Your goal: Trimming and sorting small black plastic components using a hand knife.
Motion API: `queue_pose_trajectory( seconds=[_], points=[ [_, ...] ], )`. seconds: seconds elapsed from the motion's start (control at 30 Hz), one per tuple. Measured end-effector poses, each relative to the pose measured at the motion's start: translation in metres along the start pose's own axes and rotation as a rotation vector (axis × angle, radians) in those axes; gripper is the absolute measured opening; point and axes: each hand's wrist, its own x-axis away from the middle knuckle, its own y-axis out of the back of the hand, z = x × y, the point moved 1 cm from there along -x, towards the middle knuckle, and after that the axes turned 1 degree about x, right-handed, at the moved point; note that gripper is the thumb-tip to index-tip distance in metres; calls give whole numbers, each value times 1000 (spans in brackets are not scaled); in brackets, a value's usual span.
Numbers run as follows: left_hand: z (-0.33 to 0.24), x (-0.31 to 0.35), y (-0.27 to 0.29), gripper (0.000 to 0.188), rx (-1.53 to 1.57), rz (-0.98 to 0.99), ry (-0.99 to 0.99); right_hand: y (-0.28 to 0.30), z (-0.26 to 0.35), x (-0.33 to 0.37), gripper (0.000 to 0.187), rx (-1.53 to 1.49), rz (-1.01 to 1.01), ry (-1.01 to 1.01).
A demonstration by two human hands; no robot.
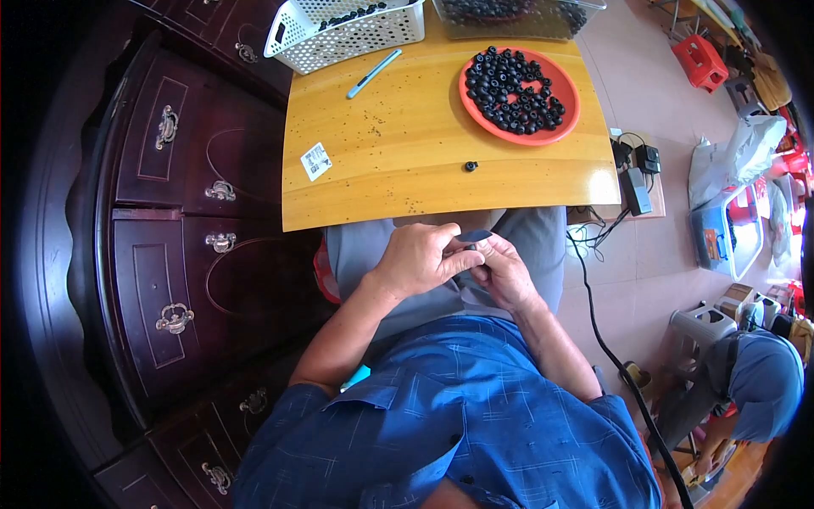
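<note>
My two hands meet above my lap, just off the near edge of the wooden table. Between the fingertips of my left hand is a thin, dark, flat piece that reaches across to the other hand. Closed fingers of my right hand pinch a small black part, mostly covered by the thumbs. On the table ahead lies a single black ring-shaped part. Farther back, an orange-red plate holds many similar black parts.
At the table's back stand a white perforated basket and a clear bin, both with black parts. A light-blue pen-like cutter and a white label lie left. Dark drawers flank the left; a black cable crosses the right; another person sits lower right.
</note>
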Motion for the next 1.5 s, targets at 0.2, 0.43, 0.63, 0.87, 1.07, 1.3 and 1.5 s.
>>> queue_pose_trajectory(
  seconds=[0.2, 0.43, 0.63, 0.87, 1.07, 1.3, 1.5],
  points=[
    [0, 1, -1, 50, 10, -12, -15, 3, -1, 0, 33, 103, 38, 52],
    [2, 1, -4, 51, 31, 11, -7, 6, -7, -1, 32, 77, -10, 27],
    [8, 4, -10, 53, 0, 57, 23, 7, -12, -5, 26, -9, -20, 3],
    [4, -1, 2, 44, 120, -44, 1, -7, -3, -5, 27, -75, -35, 3],
    [10, -7, 5, 34, 217, -238, -49, -1, 0, -8, 30, -198, 16, -10],
    [5, -33, 22, 33, 138, -245, 153, 11, 5, -7, 36, -239, 50, 52],
    [17, -69, 9, 33, -137, -282, 129, 15, 3, -11, 24, -172, -27, -10]
  ],
)
